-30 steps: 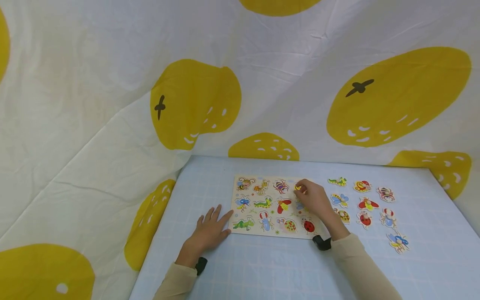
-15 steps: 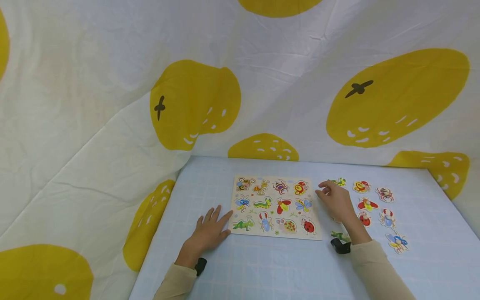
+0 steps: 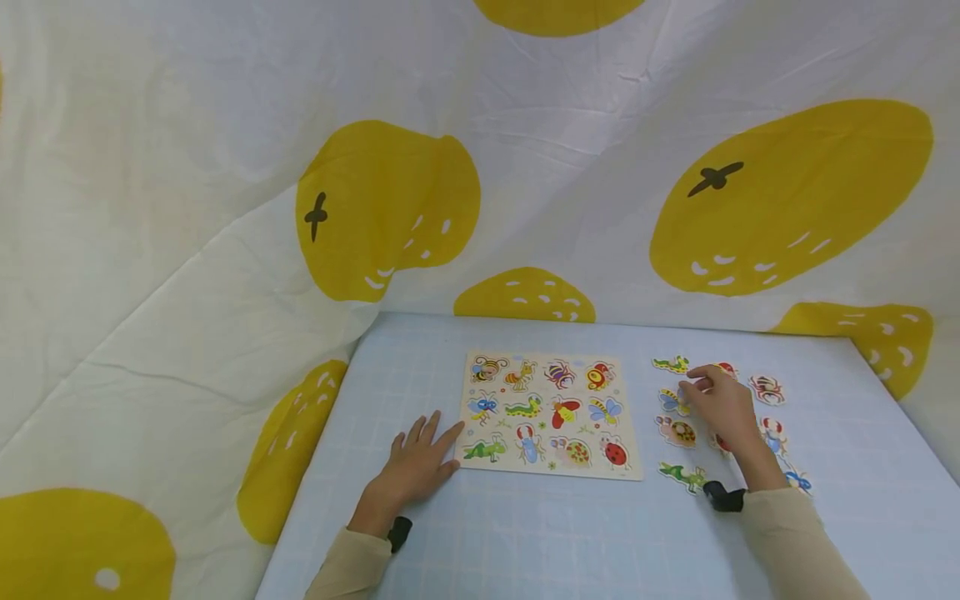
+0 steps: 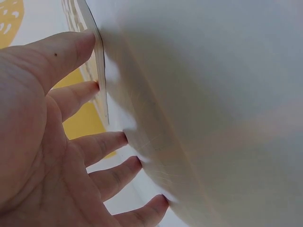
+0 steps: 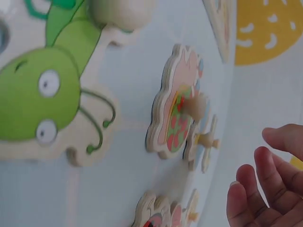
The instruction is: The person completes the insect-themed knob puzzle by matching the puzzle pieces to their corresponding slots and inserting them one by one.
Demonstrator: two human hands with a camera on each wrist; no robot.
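Observation:
My left hand [image 3: 417, 468] lies with spread, fairly straight fingers at the left edge of a wooden insect puzzle board [image 3: 551, 475]; in the left wrist view, its thumb and forefinger touch the board's edge [image 4: 98, 61]. My right hand [image 3: 723, 404] hovers among loose knobbed puzzle pieces, nearest the blue-winged insect piece [image 3: 672, 402]. In the right wrist view nothing sits between the loosely bent fingers [image 5: 272, 179], which are apart from the pieces. A snail piece [image 5: 173, 113] and a green grasshopper piece [image 5: 42, 94] lie below. The hand and forearm partly cover several pieces.
Around the right hand lie a caterpillar piece [image 3: 671, 364], a striped beetle piece [image 3: 767, 389] and several others. The table [image 3: 525, 542] has a pale blue checked cover. Behind it hangs a white cloth [image 3: 570, 208] with yellow fruit shapes.
My right hand has moved right, from the board's top right corner to above the loose pieces. The board's right-hand pictures are uncovered now. My left hand has stayed in place.

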